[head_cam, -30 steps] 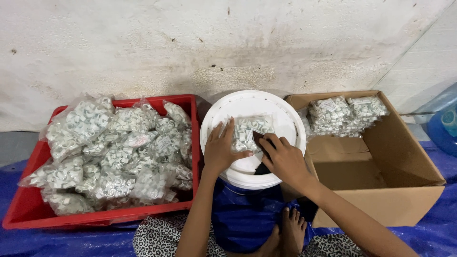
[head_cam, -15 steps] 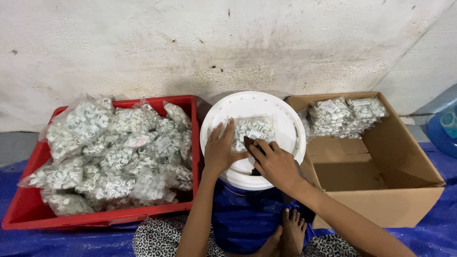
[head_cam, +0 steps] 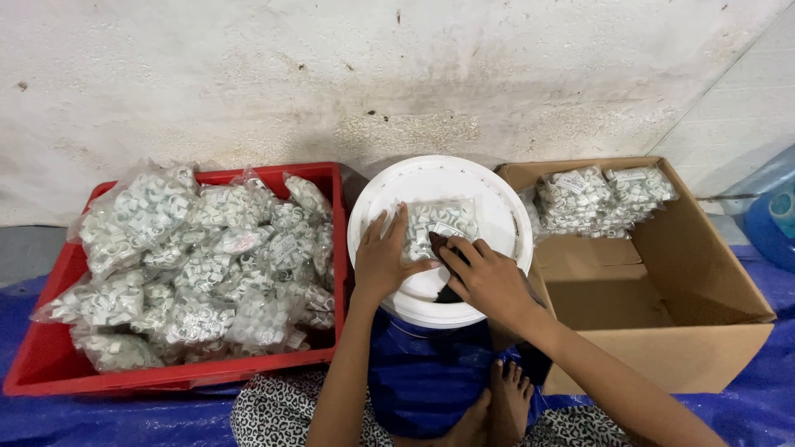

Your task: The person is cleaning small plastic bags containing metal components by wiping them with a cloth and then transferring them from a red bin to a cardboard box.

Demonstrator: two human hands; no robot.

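Fingers (head_cam: 396,222) of our left hand (head_cam: 383,263) lie spread flat on a clear plastic packet of small white rings (head_cam: 437,222) atop the round white bucket lid (head_cam: 505,217), while our right hand (head_cam: 492,280) curls around a dark tool (head_cam: 449,291) touching its small white label (head_cam: 447,229). More such packets (head_cam: 199,265) fill the red plastic crate (head_cam: 50,364) left; others (head_cam: 598,199) lie stacked in the brown cardboard box (head_cam: 662,356) right.
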